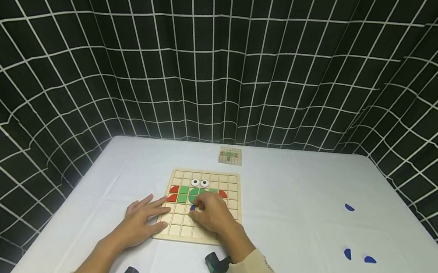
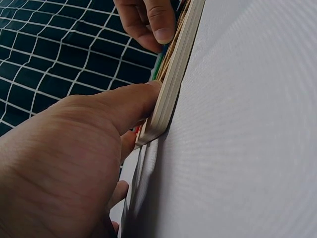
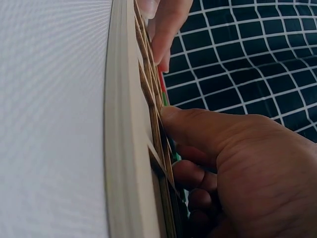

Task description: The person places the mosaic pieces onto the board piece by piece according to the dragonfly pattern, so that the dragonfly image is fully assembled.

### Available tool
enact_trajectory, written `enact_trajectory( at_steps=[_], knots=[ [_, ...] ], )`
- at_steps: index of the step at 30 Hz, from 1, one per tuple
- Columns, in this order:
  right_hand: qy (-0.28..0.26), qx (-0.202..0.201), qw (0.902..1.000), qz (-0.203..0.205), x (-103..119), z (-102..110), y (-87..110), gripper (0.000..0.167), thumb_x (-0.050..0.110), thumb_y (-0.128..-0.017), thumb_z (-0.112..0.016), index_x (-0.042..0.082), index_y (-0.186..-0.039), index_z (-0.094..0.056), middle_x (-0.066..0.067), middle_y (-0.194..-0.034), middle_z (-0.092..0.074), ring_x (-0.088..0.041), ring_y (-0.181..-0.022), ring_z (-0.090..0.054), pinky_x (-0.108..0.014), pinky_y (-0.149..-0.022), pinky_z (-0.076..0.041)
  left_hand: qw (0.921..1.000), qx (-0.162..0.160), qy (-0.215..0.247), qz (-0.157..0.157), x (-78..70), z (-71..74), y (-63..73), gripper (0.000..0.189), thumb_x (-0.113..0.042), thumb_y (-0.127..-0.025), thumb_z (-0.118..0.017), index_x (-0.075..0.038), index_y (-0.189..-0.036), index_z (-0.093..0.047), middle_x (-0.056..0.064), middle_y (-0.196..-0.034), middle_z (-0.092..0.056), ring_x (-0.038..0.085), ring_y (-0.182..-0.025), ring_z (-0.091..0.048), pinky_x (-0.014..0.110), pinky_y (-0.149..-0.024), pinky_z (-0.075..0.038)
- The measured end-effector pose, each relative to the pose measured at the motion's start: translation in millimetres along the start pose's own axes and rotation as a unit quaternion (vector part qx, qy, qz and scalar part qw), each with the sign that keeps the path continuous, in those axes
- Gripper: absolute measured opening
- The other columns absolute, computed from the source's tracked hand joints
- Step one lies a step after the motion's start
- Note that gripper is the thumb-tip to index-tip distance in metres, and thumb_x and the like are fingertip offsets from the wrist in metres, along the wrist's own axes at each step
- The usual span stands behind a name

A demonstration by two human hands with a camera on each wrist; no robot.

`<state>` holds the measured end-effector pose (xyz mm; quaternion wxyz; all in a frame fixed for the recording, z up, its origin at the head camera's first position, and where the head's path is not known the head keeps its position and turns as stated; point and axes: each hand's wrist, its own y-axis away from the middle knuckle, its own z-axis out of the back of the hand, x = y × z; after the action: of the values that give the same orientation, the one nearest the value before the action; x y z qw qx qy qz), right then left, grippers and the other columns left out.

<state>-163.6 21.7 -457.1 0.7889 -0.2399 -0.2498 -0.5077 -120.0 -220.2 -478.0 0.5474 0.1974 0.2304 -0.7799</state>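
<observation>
A wooden grid board (image 1: 178, 231) lies on the table, with red pieces (image 1: 173, 193), green pieces (image 1: 183, 194) and two round eye pieces (image 1: 200, 182) set in its squares. My right hand (image 1: 211, 212) is over the middle of the board, its thumb and fingers pinching a small blue piece (image 1: 192, 208) at a square below the green ones. That hand hides part of the grid. With fingers spread, my left hand (image 1: 141, 219) rests on the board's left edge; in the left wrist view its thumb (image 2: 143, 96) touches the board's rim (image 2: 171, 94).
A small pattern card (image 1: 230, 155) lies behind the board. On the right of the white table (image 1: 293, 231) are three loose blue half-round pieces (image 1: 347, 254). Black cloth with a white grid (image 1: 225, 67) hangs round the back and sides.
</observation>
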Motion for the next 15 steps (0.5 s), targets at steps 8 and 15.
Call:
enact_trajectory(
  at_steps=[8,15],
  knots=[
    [-0.002,-0.001,1.0000,0.007,-0.7,0.2,0.2,0.017,0.022,-0.080,-0.080,0.014,-0.093,-0.072,0.010,-0.081,-0.055,-0.010,-0.078,-0.051,-0.026,-0.068,-0.047,1.0000,-0.005,-0.003,-0.003,-0.5,-0.7,0.2,0.040,-0.035,-0.086,-0.072,-0.023,-0.124,-0.067,0.000,-0.147,-0.043,0.035,-0.141,-0.021,0.061,-0.109,-0.002],
    [0.005,-0.003,0.9999,0.009,0.4,1.1,0.7,0.014,0.019,-0.081,-0.076,0.015,-0.093,-0.073,0.010,-0.081,-0.055,-0.011,-0.079,-0.051,-0.028,-0.068,-0.047,1.0000,-0.004,-0.004,-0.003,-1.3,0.1,0.5,0.040,-0.034,-0.086,-0.072,-0.022,-0.123,-0.067,0.000,-0.147,-0.043,0.036,-0.141,-0.021,0.061,-0.109,-0.003]
  ],
)
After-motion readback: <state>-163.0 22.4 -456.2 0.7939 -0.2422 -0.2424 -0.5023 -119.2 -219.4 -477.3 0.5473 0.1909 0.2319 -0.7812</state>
